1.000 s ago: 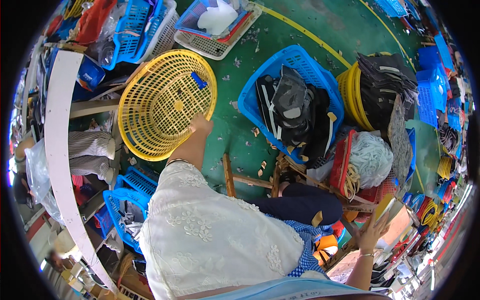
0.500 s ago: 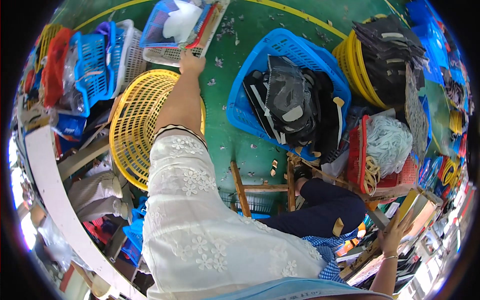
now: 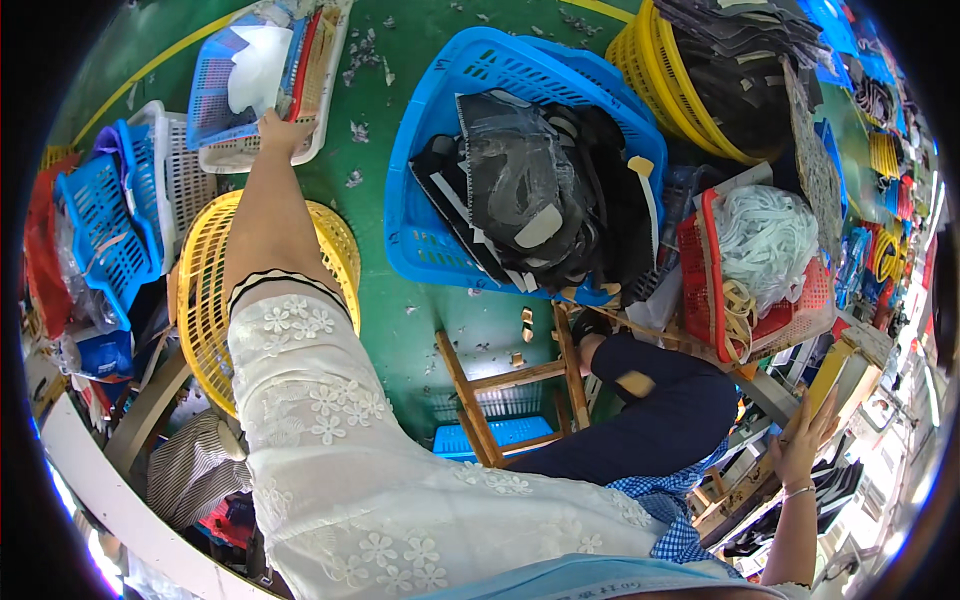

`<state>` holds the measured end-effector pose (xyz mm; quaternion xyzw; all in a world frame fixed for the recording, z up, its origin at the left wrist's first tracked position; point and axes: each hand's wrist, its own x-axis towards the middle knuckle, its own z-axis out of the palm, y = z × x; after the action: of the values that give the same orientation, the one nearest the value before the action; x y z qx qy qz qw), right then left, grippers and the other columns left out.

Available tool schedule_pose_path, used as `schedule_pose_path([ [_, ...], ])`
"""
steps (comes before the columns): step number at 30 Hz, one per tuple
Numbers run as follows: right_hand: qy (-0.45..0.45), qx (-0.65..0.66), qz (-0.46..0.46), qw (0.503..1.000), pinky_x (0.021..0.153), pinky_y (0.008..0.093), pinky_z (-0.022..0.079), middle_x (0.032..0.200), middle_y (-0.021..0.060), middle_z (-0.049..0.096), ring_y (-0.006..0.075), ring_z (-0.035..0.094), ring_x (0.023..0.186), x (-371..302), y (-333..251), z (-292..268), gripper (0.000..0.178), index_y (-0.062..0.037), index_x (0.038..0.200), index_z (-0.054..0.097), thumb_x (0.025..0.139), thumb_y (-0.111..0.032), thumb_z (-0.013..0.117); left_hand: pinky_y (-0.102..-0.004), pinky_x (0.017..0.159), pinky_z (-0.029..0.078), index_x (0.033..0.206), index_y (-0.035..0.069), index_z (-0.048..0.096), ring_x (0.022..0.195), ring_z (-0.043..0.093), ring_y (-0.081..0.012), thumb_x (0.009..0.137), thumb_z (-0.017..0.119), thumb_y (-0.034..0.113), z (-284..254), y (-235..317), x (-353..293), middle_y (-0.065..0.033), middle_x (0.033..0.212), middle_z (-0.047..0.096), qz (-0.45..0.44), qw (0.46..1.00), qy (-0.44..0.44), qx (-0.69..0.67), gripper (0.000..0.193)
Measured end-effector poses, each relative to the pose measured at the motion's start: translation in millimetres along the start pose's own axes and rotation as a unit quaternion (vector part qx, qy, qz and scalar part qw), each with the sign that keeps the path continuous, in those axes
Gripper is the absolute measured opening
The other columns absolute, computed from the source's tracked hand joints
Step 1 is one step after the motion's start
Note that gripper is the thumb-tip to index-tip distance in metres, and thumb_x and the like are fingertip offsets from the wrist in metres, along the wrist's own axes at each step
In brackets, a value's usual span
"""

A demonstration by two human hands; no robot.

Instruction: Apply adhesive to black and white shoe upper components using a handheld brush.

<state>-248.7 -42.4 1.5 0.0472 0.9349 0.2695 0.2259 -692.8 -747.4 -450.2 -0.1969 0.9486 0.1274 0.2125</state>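
My left hand reaches far forward to a blue plastic basket at the upper left. Its fingers curl over the basket's near corner, partly hidden by the back of the hand. A white sheet-like piece lies in the blue basket, which sits in a white basket. Red-edged flat pieces stand along its right side. At the lower right, my right hand rests with fingers stretched out against a wooden edge with a yellow strip.
A yellow basket is under my left forearm. A large blue basket holds dark pieces. Right of it are yellow baskets and a red basket with pale strips. A wooden stool frame stands near my leg.
The whole view has shifted, so most things appear farther left. My left hand stays at the blue basket, and my right hand stays at the wooden edge.
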Motion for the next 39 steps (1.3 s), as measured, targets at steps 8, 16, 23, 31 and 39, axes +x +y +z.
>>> schedule_pose_path([
  [8,-0.025,0.023,0.022,0.999,0.113,0.0546,0.002,0.154,0.0254,0.003,0.0404,0.014,0.142,0,-4,-6,0.099,-0.0133,0.143,0.03,0.055,-0.013,0.076,-0.0452,0.09,0.048,0.116,0.006,0.062,0.107,0.059,-0.0365,0.079,0.059,0.063,33,20,-95,-0.0193,0.121,0.058,-0.007,0.994,-0.063,0.085,0.068],
  [16,-0.01,0.038,0.005,0.999,0.112,0.0556,0.004,0.154,0.0234,0.004,0.041,0.013,0.141,-2,-2,-7,0.1,-0.0134,0.144,0.028,0.055,-0.01,0.074,-0.0471,0.073,0.048,0.085,0.005,0.065,0.08,0.06,-0.0402,0.081,0.066,0.042,64,12,-195,-0.0182,0.087,0.063,0.137,0.973,0.164,-0.084,0.038],
  [23,0.006,0.077,0.007,0.997,0.113,0.0554,0.004,0.155,0.022,0.003,0.0403,0.013,0.141,-6,-2,-8,0.1,-0.0143,0.145,0.028,0.056,-0.006,0.073,-0.0474,0.064,0.047,0.075,0.003,0.061,0.075,0.059,-0.0406,0.078,0.071,0.03,-59,9,-215,-0.0194,0.079,0.061,0.152,0.946,0.245,-0.149,0.028],
  [31,0.017,0.095,0.013,0.995,0.114,0.0513,0.009,0.155,0.0208,0.003,0.0415,0.011,0.141,-8,0,-2,0.102,-0.014,0.146,0.027,0.056,-0.003,0.072,-0.0413,0.059,0.049,0.081,0.006,0.059,0.071,0.06,-0.0339,0.076,0.071,0.015,-138,-14,-289,-0.0103,0.083,0.062,0.236,0.867,0.432,-0.081,0.016],
  [39,0.02,0.08,0.016,0.996,0.115,0.0517,0.01,0.155,0.022,0.003,0.0417,0.011,0.141,-10,0,1,0.103,-0.0145,0.146,0.027,0.054,-0.004,0.073,-0.0425,0.061,0.047,0.085,0.009,0.056,0.065,0.059,-0.0323,0.069,0.066,0.01,-81,-80,-329,-0.0082,0.088,0.061,0.142,0.91,0.385,0.064,0.018],
])
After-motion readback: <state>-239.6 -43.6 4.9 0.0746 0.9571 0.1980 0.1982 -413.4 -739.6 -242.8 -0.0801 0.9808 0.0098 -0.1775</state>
